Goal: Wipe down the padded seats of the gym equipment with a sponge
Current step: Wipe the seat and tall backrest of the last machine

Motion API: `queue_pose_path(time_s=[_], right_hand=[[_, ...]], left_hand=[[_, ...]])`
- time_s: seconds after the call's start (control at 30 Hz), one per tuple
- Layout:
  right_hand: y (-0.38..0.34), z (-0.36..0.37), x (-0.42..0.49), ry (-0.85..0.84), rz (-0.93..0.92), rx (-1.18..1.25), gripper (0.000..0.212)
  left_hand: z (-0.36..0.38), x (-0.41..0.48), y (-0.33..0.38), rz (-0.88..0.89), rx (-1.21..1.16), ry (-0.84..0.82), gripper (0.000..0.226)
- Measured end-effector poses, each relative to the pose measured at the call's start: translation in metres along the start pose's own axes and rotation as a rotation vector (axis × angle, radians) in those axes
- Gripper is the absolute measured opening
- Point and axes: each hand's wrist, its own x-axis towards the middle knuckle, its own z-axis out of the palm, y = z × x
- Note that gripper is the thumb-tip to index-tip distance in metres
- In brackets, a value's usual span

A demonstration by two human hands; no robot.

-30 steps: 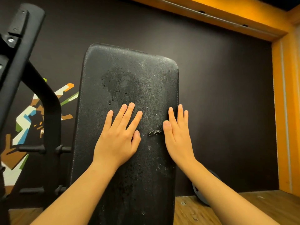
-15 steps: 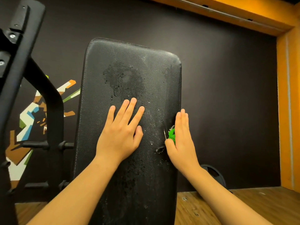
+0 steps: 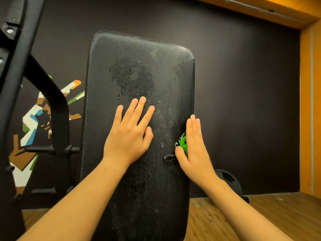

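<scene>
The black padded vinyl seat pad (image 3: 147, 63) stands tilted, its grainy face wet with dark patches and droplets. The small bright green sponge (image 3: 183, 143) sits at the pad's right edge, mostly hidden. The left hand (image 3: 128, 135) lies flat mid-pad, fingers spread, holding nothing. The right hand (image 3: 194, 151), fingers straight and together, presses the sponge against that edge, its thumb just below the sponge.

The left grip (image 3: 127, 138) and right grip (image 3: 196, 150) are bare hands on bare forearms (image 3: 81, 197).
</scene>
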Motion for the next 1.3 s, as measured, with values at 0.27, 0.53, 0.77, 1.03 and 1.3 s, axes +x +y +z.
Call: queue_pose_path(time_s=[0.27,0.53,0.77,1.03,1.3], right_hand=[[-0.002,-0.005,0.024,0.027,0.026,0.005,0.084],[-0.004,0.011,-0.032,-0.020,0.025,-0.048,0.082],[-0.008,0.008,-0.007,0.032,0.072,-0.022,0.087],[-0.008,0.026,-0.054,0.022,0.043,-0.062,0.081],[-0.004,0.027,-0.048,0.034,0.016,-0.130,0.069]], left_hand=[[0.000,0.001,0.000,0.000,-0.005,0.013,0.057],[0.000,0.000,0.001,-0.005,-0.008,0.013,0.057],[0.000,0.001,0.000,-0.001,-0.009,0.015,0.057],[0.001,0.000,0.001,-0.002,-0.015,0.012,0.055],[0.002,0.000,0.000,0.003,0.003,0.028,0.054]])
